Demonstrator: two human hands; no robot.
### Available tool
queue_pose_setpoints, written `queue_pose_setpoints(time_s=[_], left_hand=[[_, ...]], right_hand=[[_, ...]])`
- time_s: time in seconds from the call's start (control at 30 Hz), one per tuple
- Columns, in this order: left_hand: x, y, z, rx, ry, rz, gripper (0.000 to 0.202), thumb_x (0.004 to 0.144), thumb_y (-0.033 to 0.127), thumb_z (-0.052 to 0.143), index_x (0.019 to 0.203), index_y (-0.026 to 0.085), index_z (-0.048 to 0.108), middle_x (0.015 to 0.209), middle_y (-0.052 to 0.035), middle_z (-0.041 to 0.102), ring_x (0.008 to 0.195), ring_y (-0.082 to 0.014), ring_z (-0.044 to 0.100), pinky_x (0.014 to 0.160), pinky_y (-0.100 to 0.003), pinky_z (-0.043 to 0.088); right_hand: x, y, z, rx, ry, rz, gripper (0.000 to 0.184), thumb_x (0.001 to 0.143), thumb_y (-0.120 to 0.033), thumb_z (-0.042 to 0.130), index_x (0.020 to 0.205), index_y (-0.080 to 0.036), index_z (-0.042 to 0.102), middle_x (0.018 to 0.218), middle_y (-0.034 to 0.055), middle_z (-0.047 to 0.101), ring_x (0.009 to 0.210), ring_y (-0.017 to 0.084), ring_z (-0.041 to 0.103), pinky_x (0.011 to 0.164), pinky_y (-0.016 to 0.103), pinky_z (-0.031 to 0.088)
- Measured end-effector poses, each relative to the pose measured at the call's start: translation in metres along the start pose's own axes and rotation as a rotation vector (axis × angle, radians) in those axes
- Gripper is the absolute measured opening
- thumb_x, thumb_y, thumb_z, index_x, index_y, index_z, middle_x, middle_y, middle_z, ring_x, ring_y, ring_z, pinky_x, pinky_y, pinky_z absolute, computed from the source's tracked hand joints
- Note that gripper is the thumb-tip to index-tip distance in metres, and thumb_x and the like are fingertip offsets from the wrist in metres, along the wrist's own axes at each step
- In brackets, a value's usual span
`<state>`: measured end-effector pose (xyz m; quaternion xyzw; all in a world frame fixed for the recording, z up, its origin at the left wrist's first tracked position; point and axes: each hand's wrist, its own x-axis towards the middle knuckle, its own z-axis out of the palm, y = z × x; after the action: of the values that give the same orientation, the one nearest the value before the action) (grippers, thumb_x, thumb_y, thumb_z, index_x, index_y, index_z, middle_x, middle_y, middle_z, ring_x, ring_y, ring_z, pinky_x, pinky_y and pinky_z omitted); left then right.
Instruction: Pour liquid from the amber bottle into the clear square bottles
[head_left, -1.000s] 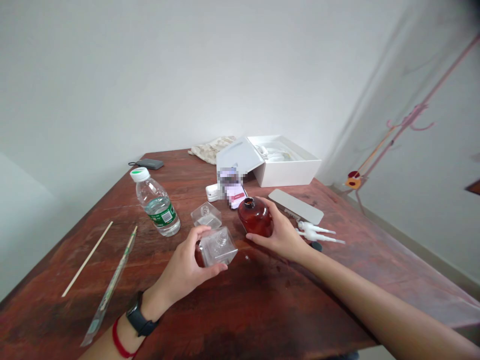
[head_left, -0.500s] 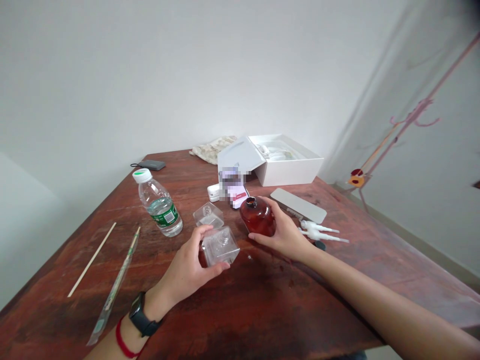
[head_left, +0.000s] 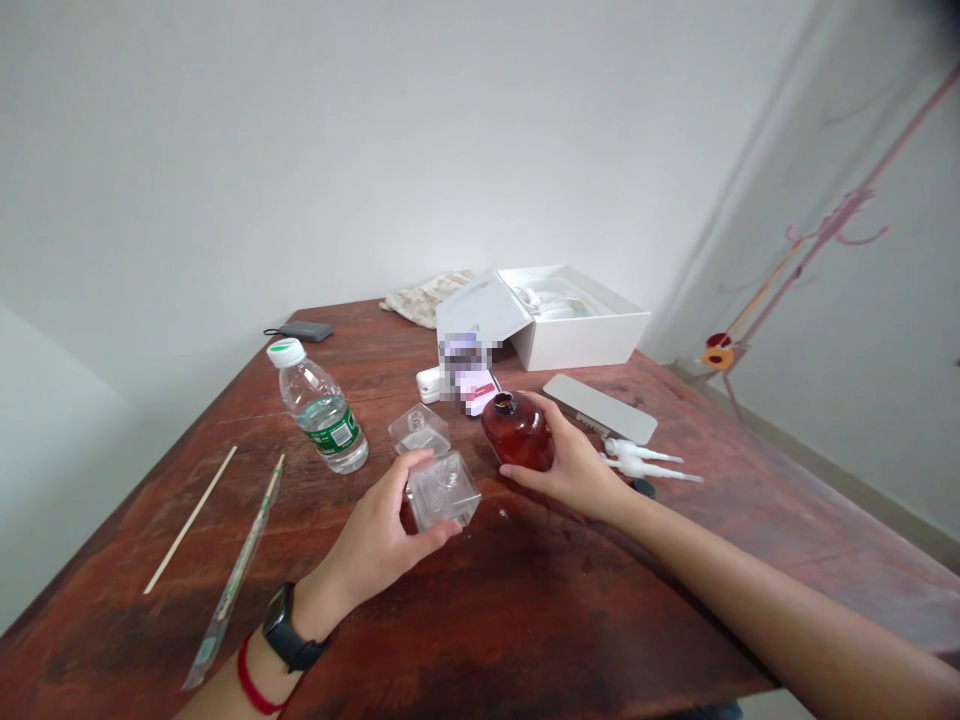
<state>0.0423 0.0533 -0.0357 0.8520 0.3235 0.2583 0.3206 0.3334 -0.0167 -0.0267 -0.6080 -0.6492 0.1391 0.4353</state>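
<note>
My left hand (head_left: 379, 545) is wrapped round a clear square glass bottle (head_left: 444, 490) standing on the wooden table (head_left: 525, 620), thumb on its near side and fingers on the far side. My right hand (head_left: 577, 465) grips a round amber-red bottle (head_left: 516, 432) with an open neck, just right of the clear one. A second clear square bottle (head_left: 418, 430) stands just behind the first, untouched. A black watch and a red band are on my left wrist.
A plastic water bottle (head_left: 319, 408) stands at the left. A thin stick (head_left: 191, 518) and a wrapped stick (head_left: 238, 572) lie near the left edge. White pump heads (head_left: 645, 462), a flat grey case (head_left: 600, 408), an open white box (head_left: 574, 325), a cloth (head_left: 424, 295) and a dark pouch (head_left: 304, 330) lie further back.
Both hands keep their grips; the bottles have barely shifted. The view has drifted slightly, so everything sits a little to the right.
</note>
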Motion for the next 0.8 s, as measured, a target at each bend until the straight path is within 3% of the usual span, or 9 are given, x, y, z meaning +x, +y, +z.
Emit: queue_pose_setpoints(time_s=[0.8], left_hand=[[0.0001, 0.0039, -0.0016, 0.003, 0.002, 0.005, 0.069, 0.089, 0.045, 0.082, 0.146, 0.025, 0.048, 0.148, -0.0157, 0.065, 0.134, -0.0374, 0.065, 0.115, -0.055, 0.052]], right_hand=[[0.0004, 0.0001, -0.0002, -0.020, 0.001, -0.009, 0.089, 0.079, -0.035, 0.088, 0.154, -0.026, 0.041, 0.145, 0.0154, 0.067, 0.131, 0.037, 0.068, 0.114, 0.058, 0.052]])
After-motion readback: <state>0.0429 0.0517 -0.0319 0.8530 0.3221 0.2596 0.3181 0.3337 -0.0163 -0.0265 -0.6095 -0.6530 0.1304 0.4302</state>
